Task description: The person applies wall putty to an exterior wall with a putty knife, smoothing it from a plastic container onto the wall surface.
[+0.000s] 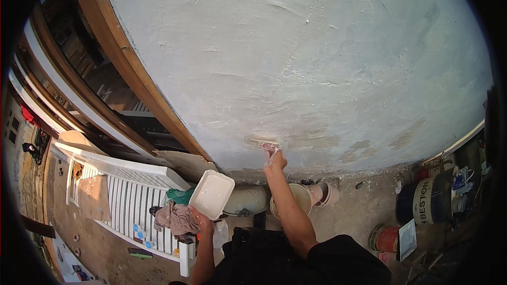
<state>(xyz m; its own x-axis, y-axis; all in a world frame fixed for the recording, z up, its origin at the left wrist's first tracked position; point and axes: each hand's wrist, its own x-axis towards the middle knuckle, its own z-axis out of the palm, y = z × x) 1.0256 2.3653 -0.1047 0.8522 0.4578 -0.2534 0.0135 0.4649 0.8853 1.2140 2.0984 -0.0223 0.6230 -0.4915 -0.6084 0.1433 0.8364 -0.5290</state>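
My left hand (202, 222) grips the lower left edge of a white rectangular plastic tray (226, 199), holding it tilted near the wall's base. Whitish paste seems to coat its inside. My right hand (275, 161) is closed around a small putty-smeared scraper (270, 146), its handle mostly hidden by the fingers. The scraper is against the low part of a pale, plastered wall (317, 63), beside brownish bare patches (311, 141). Rough ridges and streaks of filler mark the wall above.
A white slatted bench (132, 195) stands at left, with crumpled cloths (176, 217) on it. Below the wall are a filled sack (245, 200) and buckets (302, 199). At right lie a dark drum (422, 200) and a red can (384, 238). A wooden window frame (134, 63) borders the wall.
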